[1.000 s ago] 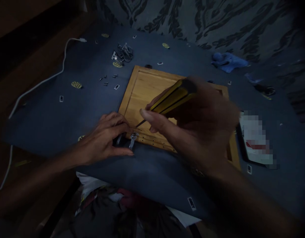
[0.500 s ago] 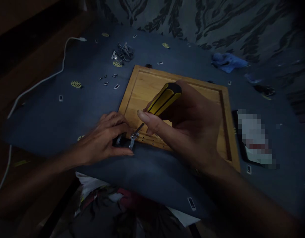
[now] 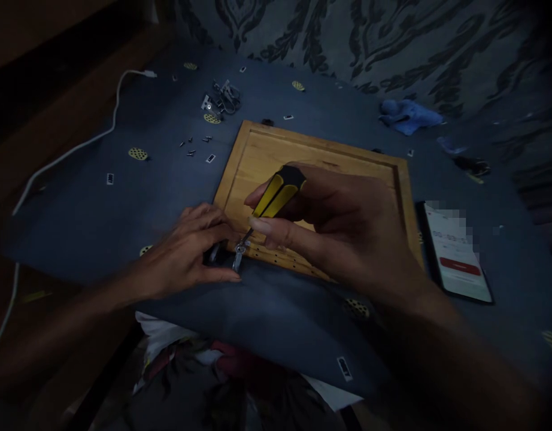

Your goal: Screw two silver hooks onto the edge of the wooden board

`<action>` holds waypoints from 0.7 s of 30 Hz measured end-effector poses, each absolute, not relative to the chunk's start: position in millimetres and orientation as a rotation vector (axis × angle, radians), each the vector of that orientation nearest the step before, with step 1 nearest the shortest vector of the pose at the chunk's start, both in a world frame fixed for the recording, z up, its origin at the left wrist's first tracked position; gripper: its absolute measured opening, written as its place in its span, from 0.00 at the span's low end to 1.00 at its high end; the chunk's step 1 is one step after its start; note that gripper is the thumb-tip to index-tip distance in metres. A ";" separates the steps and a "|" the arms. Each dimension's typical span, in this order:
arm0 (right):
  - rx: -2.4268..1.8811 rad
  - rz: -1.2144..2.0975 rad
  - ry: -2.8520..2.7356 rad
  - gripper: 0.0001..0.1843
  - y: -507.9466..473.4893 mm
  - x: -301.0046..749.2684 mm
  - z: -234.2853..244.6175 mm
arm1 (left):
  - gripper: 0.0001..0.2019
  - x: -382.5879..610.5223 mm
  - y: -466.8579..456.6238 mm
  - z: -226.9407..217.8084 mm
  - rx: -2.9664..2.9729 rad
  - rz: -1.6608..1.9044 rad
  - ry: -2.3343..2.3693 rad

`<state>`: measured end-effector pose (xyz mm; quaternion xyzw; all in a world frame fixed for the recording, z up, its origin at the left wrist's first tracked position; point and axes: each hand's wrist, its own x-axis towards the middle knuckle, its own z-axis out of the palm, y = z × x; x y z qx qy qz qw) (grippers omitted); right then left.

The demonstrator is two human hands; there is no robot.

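Note:
A wooden panel with a raised frame lies on the blue cloth, and a row of small holes runs along its near edge. At the panel's near left corner my left hand steadies a small metal hinge between thumb and fingers. My right hand grips a yellow and black screwdriver by its handle, tilted. Its shaft points down to the left, and the tip meets the hinge at the panel's edge. Any screw under the tip is too small to make out.
More metal hinges lie in a pile behind, with several loose screws nearer. A phone rests right of the panel. A blue crumpled cloth lies at the back right, a white cable along the left.
My right hand has turned with the screwdriver, its handle end shifting left and slightly down. The tip stays at the hinge. My left hand holds its place.

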<state>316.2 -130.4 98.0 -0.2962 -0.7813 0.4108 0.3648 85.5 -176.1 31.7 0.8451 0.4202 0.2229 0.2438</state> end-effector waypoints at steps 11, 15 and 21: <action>-0.770 1.013 -2.008 0.08 -134.0 313.1 93.1 | 0.23 85.8 -175.8 31.9 2.305 0.619 1.161; -0.742 1.013 -2.021 0.07 -134.8 314.6 93.6 | 0.24 85.6 -175.8 33.2 2.297 0.588 1.152; -0.927 0.867 -1.852 0.09 -141.3 311.7 96.3 | 0.24 84.4 -176.9 28.8 2.313 0.643 1.140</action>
